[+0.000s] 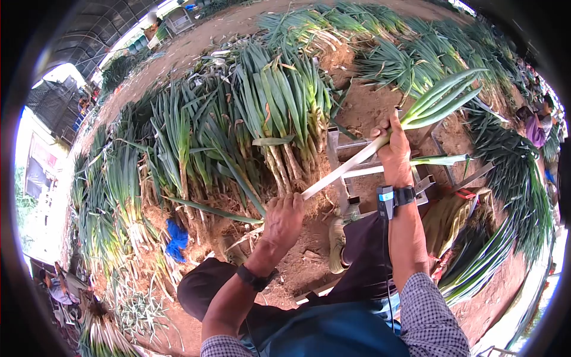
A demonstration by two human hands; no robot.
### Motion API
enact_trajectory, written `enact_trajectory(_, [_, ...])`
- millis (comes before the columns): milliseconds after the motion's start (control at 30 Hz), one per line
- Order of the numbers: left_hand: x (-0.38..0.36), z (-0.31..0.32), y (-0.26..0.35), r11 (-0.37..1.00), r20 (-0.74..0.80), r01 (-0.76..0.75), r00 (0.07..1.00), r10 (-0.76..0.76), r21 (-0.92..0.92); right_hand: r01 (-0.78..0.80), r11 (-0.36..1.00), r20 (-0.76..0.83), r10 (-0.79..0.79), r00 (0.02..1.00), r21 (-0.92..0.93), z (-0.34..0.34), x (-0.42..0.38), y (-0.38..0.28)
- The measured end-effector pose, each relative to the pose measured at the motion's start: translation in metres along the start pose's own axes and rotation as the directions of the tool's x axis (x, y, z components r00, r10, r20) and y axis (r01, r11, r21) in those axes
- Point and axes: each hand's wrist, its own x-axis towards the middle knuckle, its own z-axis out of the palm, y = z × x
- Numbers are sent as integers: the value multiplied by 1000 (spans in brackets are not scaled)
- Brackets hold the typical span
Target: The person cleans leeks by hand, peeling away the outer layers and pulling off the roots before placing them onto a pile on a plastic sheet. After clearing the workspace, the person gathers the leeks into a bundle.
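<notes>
Monitoring remotely, I see the left hand (282, 219) and right hand (395, 149) gripping a long, white-stemmed green onion (347, 167), right of centre. Judged light; grip its stiffer stem, as the leaves (437, 108) likely crease.

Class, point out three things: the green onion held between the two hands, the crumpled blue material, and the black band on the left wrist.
Green onion (345, 168), head view: its pale stalk.
Crumpled blue material (177, 240), head view: its middle.
Black wristband (256, 278), head view: its outer face.
</notes>
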Motion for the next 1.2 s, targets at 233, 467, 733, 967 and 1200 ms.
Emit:
enact_trajectory(233, [14, 2, 1, 997, 23, 7, 1000, -6, -71, 66, 997, -6, -66, 998, -42, 0, -5, -7])
enact_trajectory(467, [16, 9, 3, 992, -119, -6, 993, -9, -124, 69, 998, -22, -69, 997, -8, -2, -1, -12])
enact_trajectory(733, [20, 2, 6, 943, -88, 96, 988, -130, -319, 8, 999, 169, -16, 986, 50, 6, -9, -21])
enact_trajectory(967, [12, 27, -3, 898, -189, 157, 949, -253, -411, 15, 1000, 276, -15, 961, 4, 5, -12, -21])
enact_trajectory(1200, [7, 36, 3, 913, -237, 21, 963, -129, -408, 56, 998, 108, -53, 993, -26, 12, -11, -16])
